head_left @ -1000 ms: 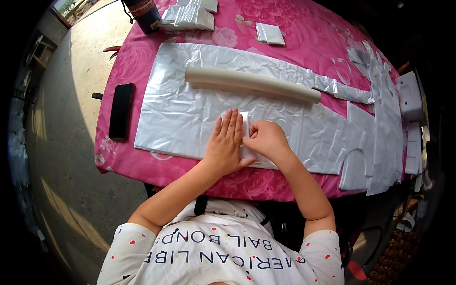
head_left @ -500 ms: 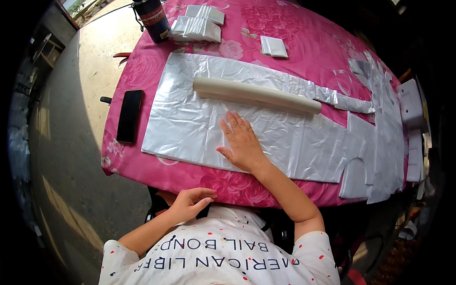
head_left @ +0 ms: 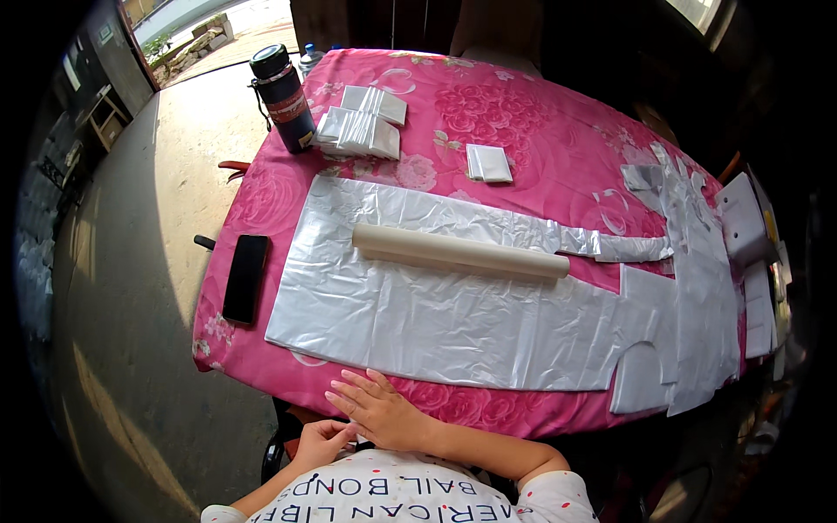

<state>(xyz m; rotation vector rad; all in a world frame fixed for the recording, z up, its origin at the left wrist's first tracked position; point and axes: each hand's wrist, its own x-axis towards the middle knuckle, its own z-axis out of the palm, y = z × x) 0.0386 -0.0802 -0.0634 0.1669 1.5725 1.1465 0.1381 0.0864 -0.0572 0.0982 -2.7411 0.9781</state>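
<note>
Under the beige tube (head_left: 462,253) and on either side of it lies the silvery plastic film (head_left: 436,336), spread wide over the pink counter (head_left: 558,166). Well to the near side of the tube, past the film's edge, the right hand (head_left: 382,414) has its fingers straight and its grip apart, nothing seen in it. Just beside it, also nearer the person than the tube, the left hand (head_left: 323,443) has curled fingers; whether its grip is clamped on anything cannot be told.

Left of the tube lies a phone (head_left: 247,279). Beyond its left end stand a dark flask (head_left: 286,105) and fanned folded packets (head_left: 375,135); beyond its middle, a smaller pile (head_left: 490,164); past its right end, loose plastic pieces (head_left: 706,322).

Being round, the tube could roll if the film were tugged. So thin a film would probably crease or slide if a hand caught its near edge, and a knocked flask could scatter the packets.
</note>
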